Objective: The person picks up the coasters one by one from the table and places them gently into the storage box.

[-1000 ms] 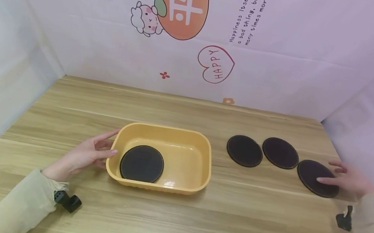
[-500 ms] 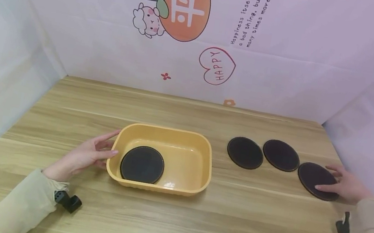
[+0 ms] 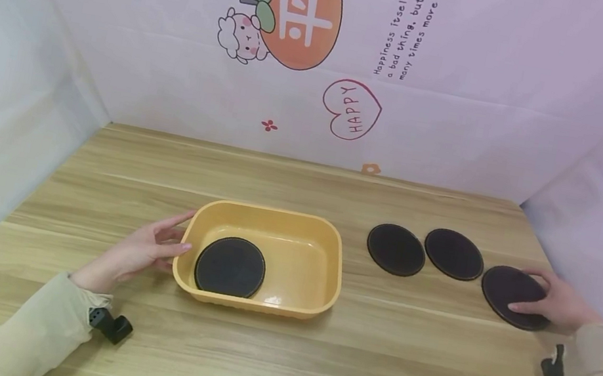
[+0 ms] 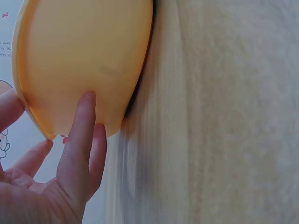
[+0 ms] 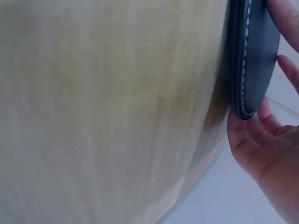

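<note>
In the head view, a yellow plastic tub (image 3: 306, 268) stands left of the table's middle, with a round black coaster (image 3: 230, 266) lying flat in its left part. My left hand (image 3: 147, 249) holds the tub's left end, thumb over the rim; the left wrist view shows fingertips against the outer wall (image 4: 93, 51). At the far right, my right hand (image 3: 557, 303) grips another black coaster (image 3: 510, 291), thumb on top. In the right wrist view that stitched coaster (image 5: 259, 60) has fingers (image 5: 243, 135) tucked at its lower edge.
Two more black coasters (image 3: 396, 249) (image 3: 454, 254) lie flat between the tub and my right hand. The wooden table (image 3: 308, 362) ends at a white printed cloth (image 3: 468, 123) behind, with cloth walls at both sides.
My right hand has moved slightly inward and its fingers have closed at the edge of the rightmost coaster. The left hand and tub stay put; the view tilts slightly.
</note>
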The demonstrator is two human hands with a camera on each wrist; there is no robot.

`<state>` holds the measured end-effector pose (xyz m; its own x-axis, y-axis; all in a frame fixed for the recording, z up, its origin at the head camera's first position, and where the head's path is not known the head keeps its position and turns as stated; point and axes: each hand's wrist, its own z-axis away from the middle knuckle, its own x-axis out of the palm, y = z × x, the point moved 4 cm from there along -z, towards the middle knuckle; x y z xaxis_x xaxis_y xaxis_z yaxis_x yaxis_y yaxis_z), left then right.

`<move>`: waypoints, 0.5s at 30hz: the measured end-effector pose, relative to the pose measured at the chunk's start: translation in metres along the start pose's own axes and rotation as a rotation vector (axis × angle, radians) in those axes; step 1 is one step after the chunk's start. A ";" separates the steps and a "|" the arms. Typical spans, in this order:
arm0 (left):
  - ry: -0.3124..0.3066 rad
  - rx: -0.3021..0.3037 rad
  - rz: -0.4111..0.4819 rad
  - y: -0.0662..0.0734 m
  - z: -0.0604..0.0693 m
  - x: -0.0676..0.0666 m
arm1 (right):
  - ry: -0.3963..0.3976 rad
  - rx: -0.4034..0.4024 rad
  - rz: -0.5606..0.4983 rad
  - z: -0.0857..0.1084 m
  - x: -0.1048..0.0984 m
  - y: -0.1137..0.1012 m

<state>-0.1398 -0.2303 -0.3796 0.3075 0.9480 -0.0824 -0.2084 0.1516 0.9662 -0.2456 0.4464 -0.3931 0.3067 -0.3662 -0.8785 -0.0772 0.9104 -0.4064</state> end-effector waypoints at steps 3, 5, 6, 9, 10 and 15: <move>-0.002 0.000 0.003 -0.001 0.000 0.000 | 0.030 -0.013 -0.002 0.001 -0.001 0.000; -0.002 -0.004 0.005 -0.001 -0.001 0.000 | 0.044 -0.019 -0.020 0.003 -0.001 0.002; -0.003 -0.006 0.005 -0.001 -0.001 0.000 | 0.048 -0.020 -0.040 0.004 -0.001 0.003; -0.003 -0.004 0.006 -0.001 -0.001 0.000 | 0.048 -0.006 -0.116 0.009 0.000 0.006; 0.000 -0.008 0.006 -0.002 -0.001 0.000 | 0.042 0.006 -0.141 0.011 0.000 0.007; 0.012 -0.010 0.001 -0.002 -0.001 -0.002 | 0.011 0.058 -0.239 0.019 0.000 0.017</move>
<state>-0.1408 -0.2318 -0.3819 0.2965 0.9513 -0.0848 -0.2183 0.1539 0.9637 -0.2283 0.4654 -0.3954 0.2993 -0.5745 -0.7619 0.0515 0.8070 -0.5883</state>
